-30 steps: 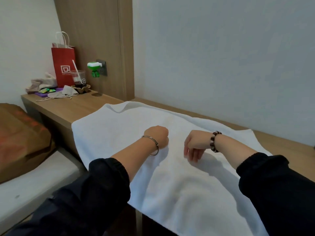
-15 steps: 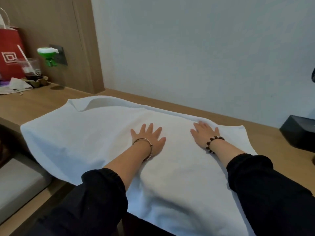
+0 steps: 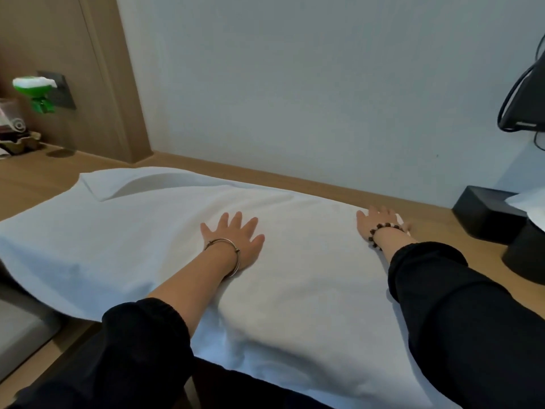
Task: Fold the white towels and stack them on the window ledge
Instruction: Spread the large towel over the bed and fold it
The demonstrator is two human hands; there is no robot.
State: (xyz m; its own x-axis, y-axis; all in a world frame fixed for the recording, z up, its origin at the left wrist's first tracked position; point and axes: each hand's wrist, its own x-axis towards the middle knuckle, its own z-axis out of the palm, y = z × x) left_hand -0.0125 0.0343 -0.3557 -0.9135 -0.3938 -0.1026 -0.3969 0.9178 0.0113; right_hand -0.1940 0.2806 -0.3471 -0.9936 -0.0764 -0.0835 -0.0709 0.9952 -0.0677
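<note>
Now that my left hand (image 3: 233, 240) and right hand (image 3: 380, 222) have uncurled, both press the towel (image 3: 132, 231) flat; folding likely comes next.

No legible txt: cup (image 3: 11, 121) logo & black device (image 3: 528, 110) label too blurred.
</note>
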